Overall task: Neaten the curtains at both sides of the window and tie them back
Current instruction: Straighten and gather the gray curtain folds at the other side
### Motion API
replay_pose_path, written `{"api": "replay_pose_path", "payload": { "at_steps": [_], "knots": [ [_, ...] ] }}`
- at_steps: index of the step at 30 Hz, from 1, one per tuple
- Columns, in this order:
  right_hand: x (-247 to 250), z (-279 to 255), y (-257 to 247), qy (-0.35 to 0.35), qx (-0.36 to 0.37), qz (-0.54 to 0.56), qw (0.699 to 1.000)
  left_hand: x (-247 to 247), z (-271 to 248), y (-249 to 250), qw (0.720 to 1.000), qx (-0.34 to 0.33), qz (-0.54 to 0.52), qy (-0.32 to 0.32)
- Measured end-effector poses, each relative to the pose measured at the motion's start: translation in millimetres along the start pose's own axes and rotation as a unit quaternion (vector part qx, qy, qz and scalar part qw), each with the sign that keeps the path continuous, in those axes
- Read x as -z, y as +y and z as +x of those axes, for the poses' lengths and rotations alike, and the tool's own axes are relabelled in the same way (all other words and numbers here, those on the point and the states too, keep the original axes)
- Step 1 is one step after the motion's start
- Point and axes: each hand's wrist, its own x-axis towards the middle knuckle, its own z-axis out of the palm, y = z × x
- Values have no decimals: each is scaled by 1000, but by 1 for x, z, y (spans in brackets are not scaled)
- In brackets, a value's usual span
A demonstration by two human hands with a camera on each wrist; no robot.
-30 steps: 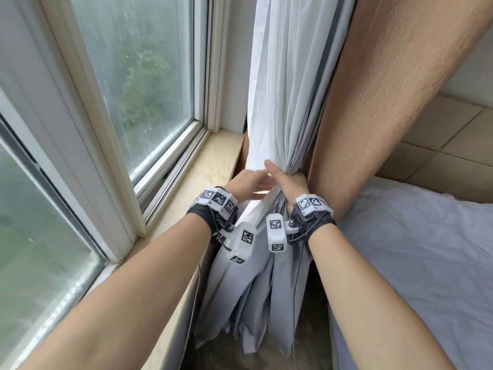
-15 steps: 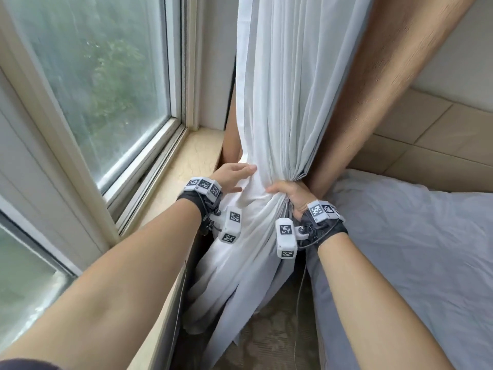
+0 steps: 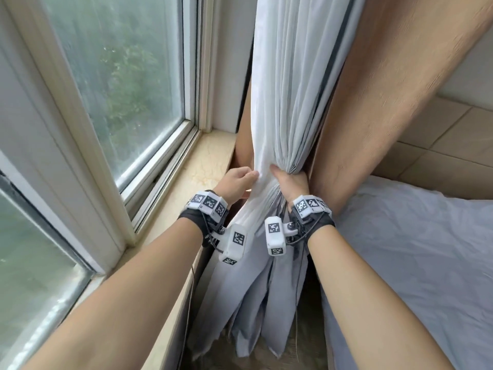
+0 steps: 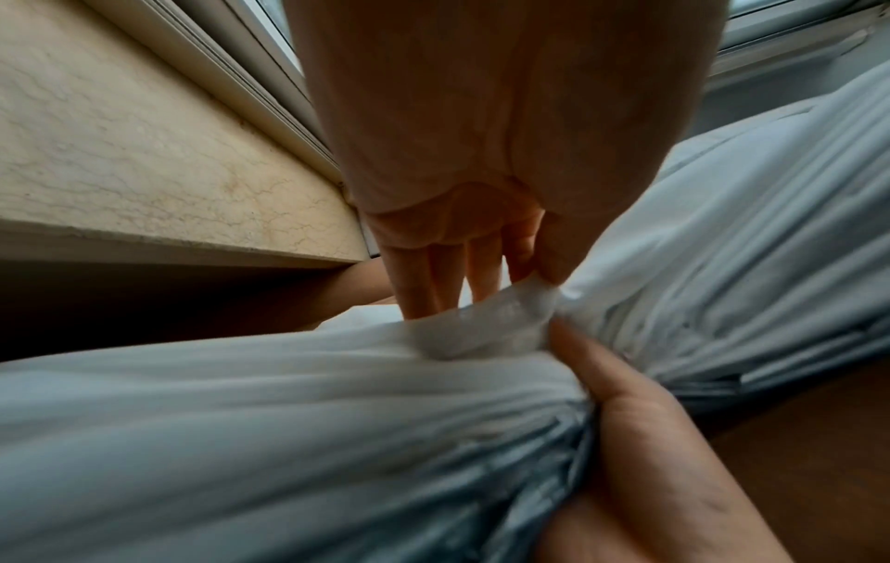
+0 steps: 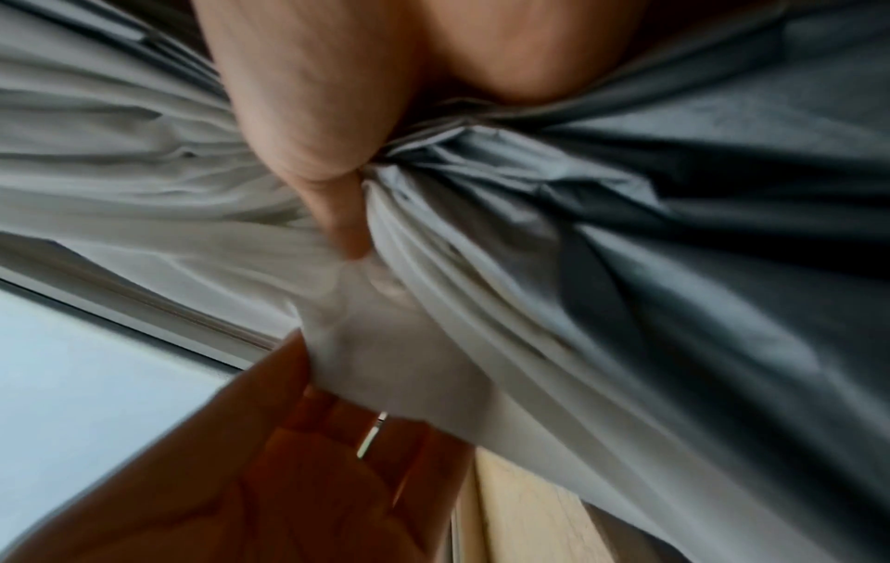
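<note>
Curtain (image 3: pixel 288 102) is bunched at sill height in the right hand (image 3: pixel 289 182), fist wrapped round the gathered grey-white pleats. Left hand (image 3: pixel 234 184), just on the window side of that fist, pinches the loose front edge between thumb and fingers. Looks like the gathering step to me. No tieback visible beside the windowsill (image 3: pixel 186 188), so next is finding one while keeping the bundle clamped.

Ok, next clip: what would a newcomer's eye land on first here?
The pale grey curtain, bunched at centre frame: the right hand grips the gathered folds while the left hand pinches its window-side edge. Then the window on the left, above a beige sill, and a brown curtain hanging on the right.
</note>
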Motion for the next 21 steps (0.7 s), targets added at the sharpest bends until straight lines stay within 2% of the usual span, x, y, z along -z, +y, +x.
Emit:
{"api": "replay_pose_path", "payload": {
  "at_steps": [4,5,8,10,13,14,15,18,19,21],
  "knots": [
    [-9,-9,2,-108,-6,-34,994,-11,-5,6,997,-16,62,-42],
    [-9,-9,1,-111,4,-50,993,-12,-7,8,994,-20,86,-63],
    [-5,0,0,-58,10,-74,995,-7,-8,13,987,-13,107,-121],
    [-1,6,1,-32,12,-89,995,-1,-5,13,989,-2,99,-109],
    [7,11,5,-32,8,-87,996,9,5,8,995,-36,89,-14],
    [8,9,4,-41,7,-90,995,10,8,6,994,-46,99,-3],
    [10,6,3,-54,11,-99,994,7,10,7,994,-48,97,-19],
    [11,-4,0,-101,54,-156,981,-12,11,18,985,-70,72,-140],
    [11,-5,0,-114,69,-189,973,-19,13,20,983,-82,70,-148],
    [8,-10,-1,-143,83,-267,949,-26,17,21,987,-108,62,-100]
  ]
}}
